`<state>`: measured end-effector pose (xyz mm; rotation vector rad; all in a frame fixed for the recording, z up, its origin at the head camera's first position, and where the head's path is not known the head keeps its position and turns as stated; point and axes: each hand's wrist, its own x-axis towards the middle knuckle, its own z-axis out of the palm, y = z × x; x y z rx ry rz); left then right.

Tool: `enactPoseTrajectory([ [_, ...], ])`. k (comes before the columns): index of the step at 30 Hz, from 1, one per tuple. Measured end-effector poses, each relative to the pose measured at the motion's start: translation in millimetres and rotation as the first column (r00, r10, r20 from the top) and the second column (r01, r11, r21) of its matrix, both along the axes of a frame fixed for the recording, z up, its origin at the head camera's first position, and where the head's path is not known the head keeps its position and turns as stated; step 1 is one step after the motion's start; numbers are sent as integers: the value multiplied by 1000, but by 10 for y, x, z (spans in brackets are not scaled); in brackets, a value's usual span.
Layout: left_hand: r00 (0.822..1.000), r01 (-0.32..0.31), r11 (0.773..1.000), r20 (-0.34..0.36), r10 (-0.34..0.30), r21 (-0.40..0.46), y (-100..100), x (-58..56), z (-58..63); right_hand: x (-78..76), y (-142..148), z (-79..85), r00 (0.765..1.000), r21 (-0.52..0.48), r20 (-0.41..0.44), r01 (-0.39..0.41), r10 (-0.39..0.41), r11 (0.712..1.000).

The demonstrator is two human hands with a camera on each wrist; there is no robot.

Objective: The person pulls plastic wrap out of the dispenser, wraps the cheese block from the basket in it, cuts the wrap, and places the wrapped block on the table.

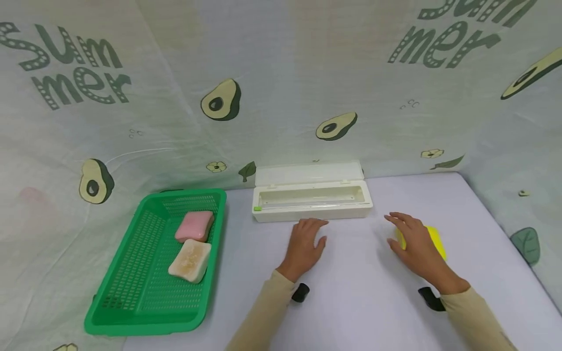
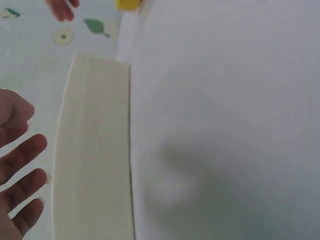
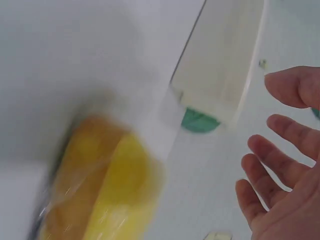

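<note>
In the head view my left hand [image 1: 303, 249] hovers in front of a long white box [image 1: 312, 214], fingers apart and holding nothing. The box's lid [image 1: 309, 173] stands raised at the back, and the inside looks shallow. A clear strip lies along its opening. My right hand [image 1: 414, 247], also loosely spread, is over a yellow packet [image 1: 435, 240] and partly hides it. Seen from the right wrist, the packet [image 3: 120, 185] is yellow and tan with a shiny clear wrap, and the fingers [image 3: 272, 162] are apart from it.
A green plastic basket [image 1: 145, 327] stands at the left. Inside it, a pink soap bar [image 1: 194, 225] lies behind a cream one [image 1: 190, 262]. Behind the white table [image 1: 351, 302] hangs a printed cloth [image 1: 281, 97], and the box's back sits close to it.
</note>
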<state>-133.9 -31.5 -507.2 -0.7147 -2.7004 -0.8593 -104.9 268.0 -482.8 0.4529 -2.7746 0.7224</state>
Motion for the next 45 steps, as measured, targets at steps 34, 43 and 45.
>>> enactPoseTrajectory([
  [34,969,-218,936,51,241,-275,-945,-614,267,-997,-791,40,982,106,129,-153,139,983],
  [43,969,-240,940,5,249,-242,-949,-660,276,-1074,-768,12,985,29,107,-137,133,990],
  [45,968,-246,937,-16,250,-247,-950,-668,278,-1082,-774,9,984,14,120,-133,130,991],
])
